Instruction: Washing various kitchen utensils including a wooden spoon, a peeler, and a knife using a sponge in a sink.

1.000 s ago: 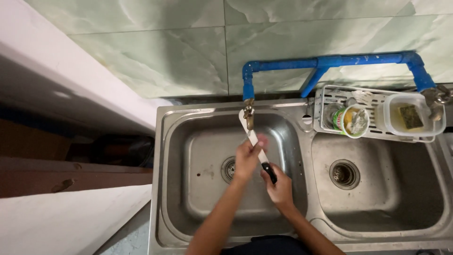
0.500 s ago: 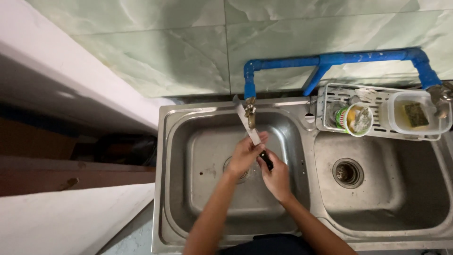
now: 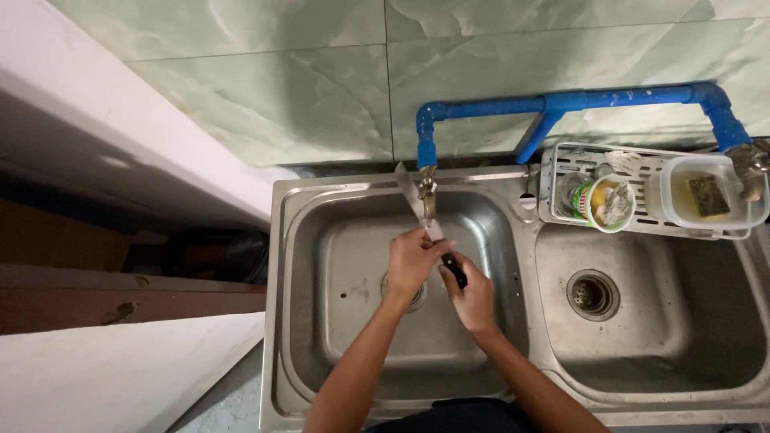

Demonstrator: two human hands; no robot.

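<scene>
Knife [image 3: 417,202] held over the left basin [image 3: 353,265] of a steel double sink, blade slanting up and left past the brass tap [image 3: 427,189], tip near the sink's back rim. Black handle gripped in the right hand [image 3: 472,298], fingers closed round it. Left hand [image 3: 413,261] closed over the blade's lower part, just beside the right hand, the two nearly touching. Compared with half a second ago: same grip, blade tip slightly further left of the tap, hands at about the same spot over the drain [image 3: 399,287]. Further out: blue pipe [image 3: 561,104] along the green tiled wall, wire rack [image 3: 642,192] holding a small cup [image 3: 603,204] and a tub with a sponge [image 3: 709,196], right basin [image 3: 650,313] with its own drain.
</scene>
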